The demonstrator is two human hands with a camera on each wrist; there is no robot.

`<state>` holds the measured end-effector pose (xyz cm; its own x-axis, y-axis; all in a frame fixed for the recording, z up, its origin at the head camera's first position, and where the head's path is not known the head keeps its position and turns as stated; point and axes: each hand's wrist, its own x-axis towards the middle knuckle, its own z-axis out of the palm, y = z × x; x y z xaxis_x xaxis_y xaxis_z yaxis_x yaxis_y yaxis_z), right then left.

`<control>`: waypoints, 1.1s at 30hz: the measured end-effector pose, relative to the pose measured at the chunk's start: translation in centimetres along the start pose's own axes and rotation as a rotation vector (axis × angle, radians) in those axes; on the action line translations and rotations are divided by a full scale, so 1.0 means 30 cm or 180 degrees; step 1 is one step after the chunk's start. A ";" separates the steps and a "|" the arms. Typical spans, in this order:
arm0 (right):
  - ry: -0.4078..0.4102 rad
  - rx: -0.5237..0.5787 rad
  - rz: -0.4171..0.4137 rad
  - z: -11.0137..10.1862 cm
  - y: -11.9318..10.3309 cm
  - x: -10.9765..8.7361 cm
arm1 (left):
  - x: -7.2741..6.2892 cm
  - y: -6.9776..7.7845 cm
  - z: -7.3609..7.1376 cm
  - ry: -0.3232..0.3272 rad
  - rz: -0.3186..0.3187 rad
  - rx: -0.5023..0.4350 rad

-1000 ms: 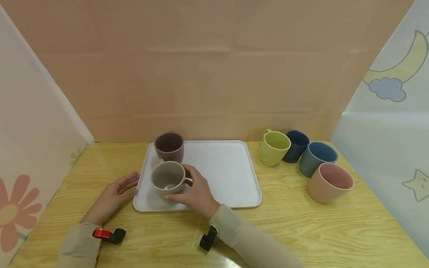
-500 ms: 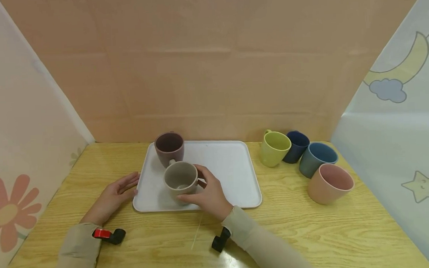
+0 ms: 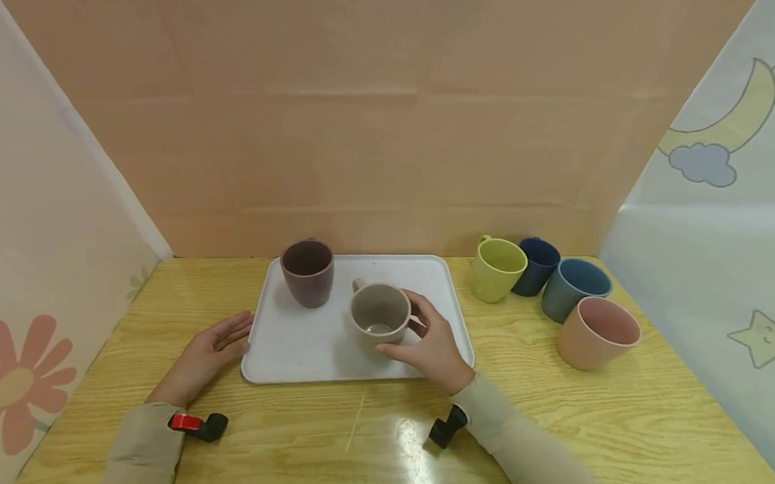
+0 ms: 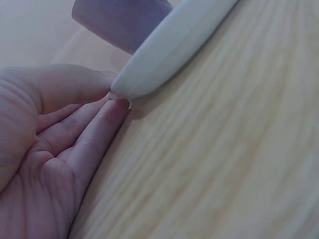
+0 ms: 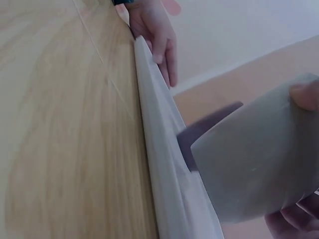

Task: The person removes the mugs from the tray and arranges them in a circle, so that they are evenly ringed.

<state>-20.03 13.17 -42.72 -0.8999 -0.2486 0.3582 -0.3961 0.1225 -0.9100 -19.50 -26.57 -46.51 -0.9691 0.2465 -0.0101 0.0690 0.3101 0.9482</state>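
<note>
My right hand [image 3: 431, 345] grips a beige-grey mug [image 3: 379, 322] from its right side, thumb in front and fingers behind. The mug is over the right half of a white tray [image 3: 288, 354], one handle towards the back left. Whether its base touches the tray I cannot tell. In the right wrist view the mug [image 5: 254, 154] hides much of that hand. At the tray's left edge, my left hand [image 3: 204, 358] rests with fairly straight fingers; the left wrist view has its thumb and fingertips against the tray rim [image 4: 164, 50]. A purple-brown mug [image 3: 308, 274] stands on the tray, back left.
Right of the tray, on the wooden table [image 3: 292, 441], stand a yellow-green mug [image 3: 493, 277], a navy mug [image 3: 537, 271], a blue-grey mug [image 3: 568, 292] and a pink mug [image 3: 589, 338], close together. A tan wall [image 3: 382, 127] rises behind, with pale patterned side walls.
My right hand has carried the beige-grey mug rightwards, from in front of the purple-brown mug to the tray's right half. The left hand has stayed at the tray's edge.
</note>
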 end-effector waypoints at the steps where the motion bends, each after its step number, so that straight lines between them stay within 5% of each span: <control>1: 0.0032 -0.0013 -0.0007 -0.018 0.002 -0.002 | -0.001 0.000 0.000 0.0003 0.0018 0.0001; 16: 0.0383 -0.0307 -0.0040 -0.284 0.034 -0.030 | 0.001 0.007 0.009 0.0076 0.0018 0.0023; 29: 0.0463 -0.0299 -0.0438 -0.486 0.067 -0.059 | 0.005 0.002 0.009 0.0091 0.0070 0.0058; 33: 0.0506 -0.0407 -0.0289 -0.515 0.087 -0.068 | 0.002 -0.006 0.009 0.0114 0.0106 0.0116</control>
<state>-22.06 28.84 -42.60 -0.8730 -0.1107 0.4750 -0.4875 0.2298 -0.8424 -19.50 -26.37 -46.78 -0.9739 0.2245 0.0333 0.1093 0.3355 0.9357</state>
